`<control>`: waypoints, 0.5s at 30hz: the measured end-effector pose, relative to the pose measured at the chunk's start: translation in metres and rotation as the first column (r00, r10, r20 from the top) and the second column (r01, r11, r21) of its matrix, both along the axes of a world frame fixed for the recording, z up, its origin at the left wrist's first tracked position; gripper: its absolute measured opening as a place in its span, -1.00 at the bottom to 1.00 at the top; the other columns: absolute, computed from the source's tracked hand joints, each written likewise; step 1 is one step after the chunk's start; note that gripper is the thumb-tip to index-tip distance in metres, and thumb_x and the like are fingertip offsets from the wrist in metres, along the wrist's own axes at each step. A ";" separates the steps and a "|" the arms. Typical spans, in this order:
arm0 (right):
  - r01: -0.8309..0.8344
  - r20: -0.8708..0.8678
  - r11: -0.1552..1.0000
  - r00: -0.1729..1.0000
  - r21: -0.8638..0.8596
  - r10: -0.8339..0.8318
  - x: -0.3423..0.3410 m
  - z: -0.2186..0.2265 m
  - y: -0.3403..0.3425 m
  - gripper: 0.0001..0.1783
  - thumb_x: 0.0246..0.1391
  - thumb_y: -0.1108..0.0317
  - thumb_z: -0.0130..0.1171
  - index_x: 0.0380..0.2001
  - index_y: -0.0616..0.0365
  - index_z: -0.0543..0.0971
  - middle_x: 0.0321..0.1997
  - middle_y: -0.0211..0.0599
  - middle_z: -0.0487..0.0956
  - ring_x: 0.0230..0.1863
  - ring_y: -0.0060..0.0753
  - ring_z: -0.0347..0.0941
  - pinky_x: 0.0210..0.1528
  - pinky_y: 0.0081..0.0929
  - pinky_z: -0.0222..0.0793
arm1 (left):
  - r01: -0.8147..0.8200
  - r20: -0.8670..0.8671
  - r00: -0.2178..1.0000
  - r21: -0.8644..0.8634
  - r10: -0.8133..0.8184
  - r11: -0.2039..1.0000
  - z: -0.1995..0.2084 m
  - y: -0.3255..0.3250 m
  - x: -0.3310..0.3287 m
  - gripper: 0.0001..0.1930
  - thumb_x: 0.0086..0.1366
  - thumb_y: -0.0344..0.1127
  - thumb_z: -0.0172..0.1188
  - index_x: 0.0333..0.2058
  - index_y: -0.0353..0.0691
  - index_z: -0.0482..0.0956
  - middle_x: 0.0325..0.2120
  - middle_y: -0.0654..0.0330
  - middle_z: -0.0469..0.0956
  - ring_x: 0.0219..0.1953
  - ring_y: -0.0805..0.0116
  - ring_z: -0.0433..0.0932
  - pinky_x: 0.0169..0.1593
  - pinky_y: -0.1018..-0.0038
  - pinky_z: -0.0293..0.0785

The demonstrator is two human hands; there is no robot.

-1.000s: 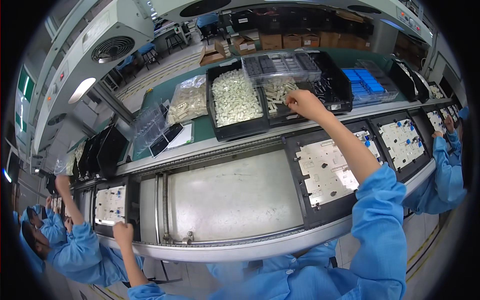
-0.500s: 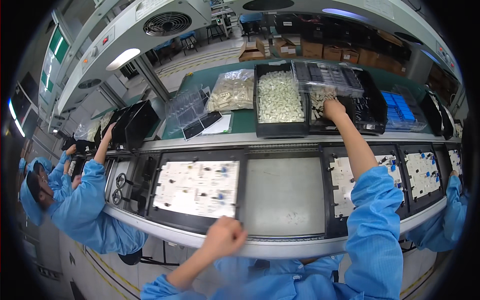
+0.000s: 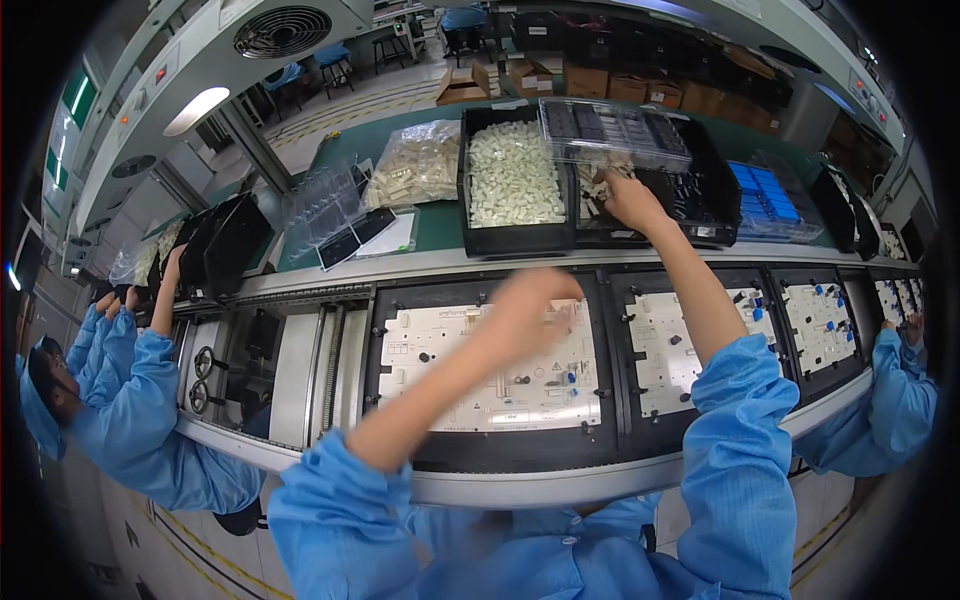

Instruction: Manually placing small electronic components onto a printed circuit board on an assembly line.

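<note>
My right hand is over the black bin of small beige and dark parts, its fingers bent together at the tips. Whatever they may pinch is too small to make out. Motion smears my left hand, which hangs over a white circuit board in a black frame, hiding part of it. Several small black and blue components stand on this board. To its right, beneath my right forearm, is another framed white board.
A black bin of white connectors stands beside a bag of beige parts. A clear plastic tray rests across the bins. Blue components lie farther right. Co-workers' blue sleeves show at both sides.
The framed board has slid right along the line, up against its neighbour, closing the gap. My left hand has moved from the front rail to above it. The view has shifted slightly.
</note>
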State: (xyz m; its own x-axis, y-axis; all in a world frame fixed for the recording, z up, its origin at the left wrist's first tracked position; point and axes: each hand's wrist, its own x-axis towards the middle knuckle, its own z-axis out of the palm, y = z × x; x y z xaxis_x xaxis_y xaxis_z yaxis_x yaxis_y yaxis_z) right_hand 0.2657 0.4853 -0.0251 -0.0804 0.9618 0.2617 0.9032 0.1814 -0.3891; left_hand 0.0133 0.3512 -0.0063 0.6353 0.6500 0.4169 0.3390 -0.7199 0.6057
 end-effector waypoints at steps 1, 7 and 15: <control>0.034 -0.019 0.999 0.999 -0.026 -0.034 0.003 -0.001 -0.002 -0.67 -0.18 0.46 0.12 -0.22 0.15 0.53 -0.21 -0.01 0.57 -0.11 0.04 0.47 -0.05 -0.18 0.36 | -0.151 -0.028 0.988 0.077 0.154 0.986 -0.002 0.034 0.000 -0.78 0.10 -0.37 0.20 -0.24 -0.22 0.54 -0.31 0.11 0.51 -0.44 0.31 0.51 -0.33 0.41 0.47; -0.106 -0.180 0.993 0.977 0.053 0.114 0.009 -0.004 0.012 -0.77 -0.25 0.44 0.20 -0.41 0.24 0.50 -0.44 -0.10 0.55 -0.34 -0.10 0.51 -0.24 -0.33 0.39 | -0.285 -0.286 0.886 0.285 0.364 0.915 -0.015 0.153 -0.015 -0.68 0.07 -0.54 0.04 -0.15 -0.22 0.53 -0.18 -0.05 0.49 -0.08 -0.04 0.45 0.00 0.22 0.40; -0.088 -0.039 0.986 0.996 -0.139 0.083 0.029 0.010 -0.006 -0.74 -0.31 0.48 0.26 -0.40 0.23 0.57 -0.41 -0.14 0.60 -0.31 -0.19 0.55 -0.23 -0.37 0.42 | -0.212 -0.592 0.665 0.434 0.455 0.875 -0.011 0.166 0.016 -0.79 0.01 -0.52 0.15 -0.30 -0.27 0.54 -0.23 -0.07 0.52 -0.10 -0.04 0.49 -0.08 0.21 0.46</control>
